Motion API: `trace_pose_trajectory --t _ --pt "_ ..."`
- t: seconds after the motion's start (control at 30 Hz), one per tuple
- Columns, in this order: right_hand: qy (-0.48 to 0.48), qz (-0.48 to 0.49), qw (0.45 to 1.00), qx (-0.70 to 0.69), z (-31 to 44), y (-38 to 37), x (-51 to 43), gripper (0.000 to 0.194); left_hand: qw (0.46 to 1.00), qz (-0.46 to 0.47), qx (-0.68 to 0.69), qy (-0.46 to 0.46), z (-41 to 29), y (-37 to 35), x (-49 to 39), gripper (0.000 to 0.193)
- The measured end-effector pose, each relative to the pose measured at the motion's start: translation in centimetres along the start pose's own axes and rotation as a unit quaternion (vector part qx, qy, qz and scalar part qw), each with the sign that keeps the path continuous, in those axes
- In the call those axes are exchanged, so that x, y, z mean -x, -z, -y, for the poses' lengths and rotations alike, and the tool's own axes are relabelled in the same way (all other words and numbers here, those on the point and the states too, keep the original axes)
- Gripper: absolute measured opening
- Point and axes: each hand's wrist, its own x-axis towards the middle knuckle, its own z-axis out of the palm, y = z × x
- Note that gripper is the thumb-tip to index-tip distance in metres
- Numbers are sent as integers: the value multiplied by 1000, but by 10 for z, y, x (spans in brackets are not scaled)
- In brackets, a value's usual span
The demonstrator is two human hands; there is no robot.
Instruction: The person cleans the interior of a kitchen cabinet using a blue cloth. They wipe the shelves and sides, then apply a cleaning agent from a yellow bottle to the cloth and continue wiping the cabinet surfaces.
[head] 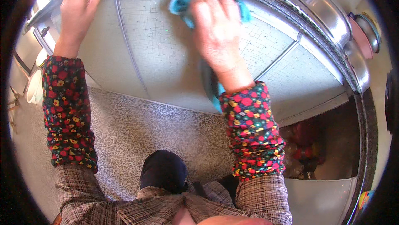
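Note:
My right hand [218, 32] presses a teal cloth [194, 2] against the top of a pale, patterned cabinet door [156, 38], just under the stone countertop edge. Part of the cloth hangs down behind my right wrist, where the forearm partly hides it. At the upper left, my left hand [76, 7] rests at the countertop edge [271, 2] with its thumb spread; its fingertips are cut off by the picture's top. Flowered sleeve covers wrap both forearms.
Metal basins [324, 10] and a pink basin [361, 38] stand on the counter at the right. Below it, a dark open compartment [321, 144] holds red items. Speckled flooring [162, 128] lies below the doors. Pale containers [34, 85] are at the far left.

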Motion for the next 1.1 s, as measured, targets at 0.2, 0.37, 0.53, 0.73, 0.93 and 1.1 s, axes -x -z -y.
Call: trace_pose_trajectory --t 0.2,0.37,0.53,0.73,0.93,1.1 --pt "1 52 998 33 -39 52 27 40 1000 -6 -1 -1 0 2 2 39" --pt "-128 34 970 203 -84 124 76 48 1000 -7 -3 7 0 5 -1 39" --pt "-66 19 989 130 -59 74 52 46 1000 -10 -5 18 -2 -5 2 39" --pt "15 9 1000 -17 -14 11 12 41 1000 -3 -2 28 4 -4 7 40" --pt "-51 54 988 137 -78 105 70 50 1000 3 -15 26 2 2 5 39" --pt "-88 26 978 185 -62 92 57 45 997 -56 -14 57 -41 5 -7 32"
